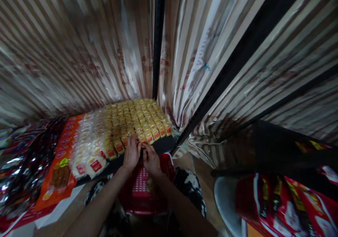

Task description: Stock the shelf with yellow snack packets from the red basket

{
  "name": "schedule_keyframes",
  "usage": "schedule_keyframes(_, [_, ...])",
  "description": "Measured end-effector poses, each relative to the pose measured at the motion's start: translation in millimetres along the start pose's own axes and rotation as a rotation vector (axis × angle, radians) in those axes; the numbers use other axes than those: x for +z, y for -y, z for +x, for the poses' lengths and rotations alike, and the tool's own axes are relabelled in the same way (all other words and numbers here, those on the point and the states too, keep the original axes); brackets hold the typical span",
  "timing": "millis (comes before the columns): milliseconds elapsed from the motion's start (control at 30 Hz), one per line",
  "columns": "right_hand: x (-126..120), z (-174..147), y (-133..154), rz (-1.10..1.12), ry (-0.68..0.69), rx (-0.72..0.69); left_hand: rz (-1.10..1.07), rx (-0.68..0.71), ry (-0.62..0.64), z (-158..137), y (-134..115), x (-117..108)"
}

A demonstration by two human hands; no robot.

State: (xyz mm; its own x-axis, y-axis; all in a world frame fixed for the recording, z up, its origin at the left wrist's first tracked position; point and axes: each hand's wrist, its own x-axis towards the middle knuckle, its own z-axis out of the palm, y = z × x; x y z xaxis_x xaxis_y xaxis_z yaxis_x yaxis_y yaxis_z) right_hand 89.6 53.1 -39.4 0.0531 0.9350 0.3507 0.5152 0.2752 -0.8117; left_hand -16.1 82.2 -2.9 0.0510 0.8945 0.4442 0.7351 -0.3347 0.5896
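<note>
Left hand, right hand half-curled at packets

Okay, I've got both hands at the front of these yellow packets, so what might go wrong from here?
The front yellow packets sit close to the edge of the shelf, so a nudge from your left hand or right hand might send one down, perhaps into the basket below. They're also tightly packed, so shifting one could disturb its neighbours.
</note>
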Motion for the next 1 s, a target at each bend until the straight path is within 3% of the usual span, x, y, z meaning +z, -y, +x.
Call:
schedule_keyframes(167, [0,-1,-2,-0.014,-0.018,0.008,-0.094,-0.008,-0.073,-16,8,7])
schedule_keyframes(600, [3,-3,-14,-0.066,0.015,-0.038,0.029,0.040,-0.048,-11,23,26])
schedule_keyframes(767, [1,-2,-13,-0.076,0.064,0.011,0.066,0.028,-0.036,-10,26,29])
schedule_keyframes(1000, [-1,-2,-10,0.035,0.048,0.005,0.129,-0.004,0.019,-13,24,28])
